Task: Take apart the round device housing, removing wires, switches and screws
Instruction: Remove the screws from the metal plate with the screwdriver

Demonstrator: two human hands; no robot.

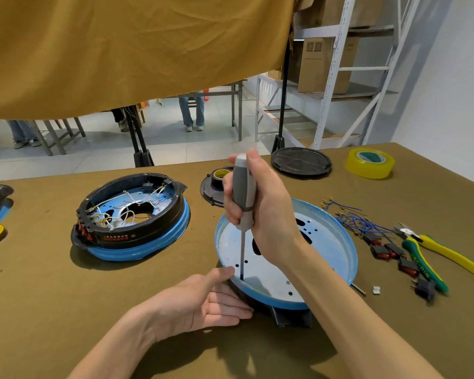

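Observation:
A round blue housing point(337, 242) with a pale perforated inner face lies in front of me on a black base. My right hand point(263, 212) grips a grey screwdriver point(242, 195) held upright, its shaft reaching down into the housing near the front-left rim. My left hand point(205, 299) steadies that rim, thumb on the blue edge and fingers under the black base. A second round housing point(132, 217), black ring on blue, sits to the left with white wires and red switches still inside.
Right of the housing lie blue wires point(350, 220), several black-and-red switches point(389, 250), yellow-green pliers point(433, 250), a loose screw point(358, 289) and a small clip. Behind stand a black round cover point(301, 161), another black part with tape, and a yellow tape roll point(370, 163).

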